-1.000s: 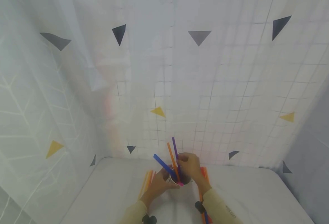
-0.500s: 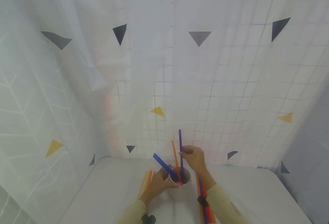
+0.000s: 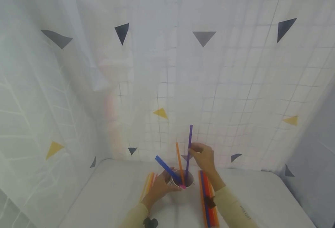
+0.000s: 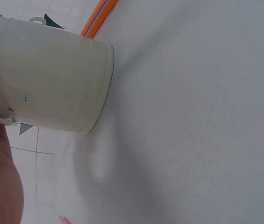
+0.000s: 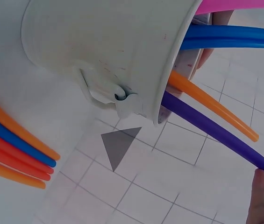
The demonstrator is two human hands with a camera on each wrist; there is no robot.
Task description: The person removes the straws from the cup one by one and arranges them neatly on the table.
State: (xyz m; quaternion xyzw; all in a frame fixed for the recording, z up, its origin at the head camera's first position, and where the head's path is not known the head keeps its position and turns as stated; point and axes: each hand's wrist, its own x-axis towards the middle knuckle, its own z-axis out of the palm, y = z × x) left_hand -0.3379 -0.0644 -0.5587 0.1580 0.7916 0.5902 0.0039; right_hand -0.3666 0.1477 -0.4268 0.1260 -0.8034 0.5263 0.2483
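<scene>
My left hand (image 3: 159, 186) grips a small white metal pail (image 4: 52, 77) from its left side, fingers and thumb round it near the rim. The pail has small looped handles on its sides, and its base shows right at the white tabletop. My right hand (image 3: 203, 155) pinches a purple straw (image 3: 190, 137) partway along its length; its lower end is inside the pail, leaning slightly right. Also in the pail are an orange straw (image 5: 213, 105), blue straw material (image 5: 234, 37) tilting left, and a pink straw (image 5: 239, 4). Their lower ends are hidden by the pail wall.
Several orange, blue and red straws (image 3: 206, 190) lie in a row to the right of the pail, partly under my right forearm. Yellow, orange and pink straws (image 3: 147, 185) lie left of my left hand. A patterned white curtain (image 3: 227, 95) hangs behind the table (image 3: 250, 199).
My right hand has moved up and to the right, drawing the purple straw higher and tipping it from leaning left to leaning right. The left hand and pail stay in place.
</scene>
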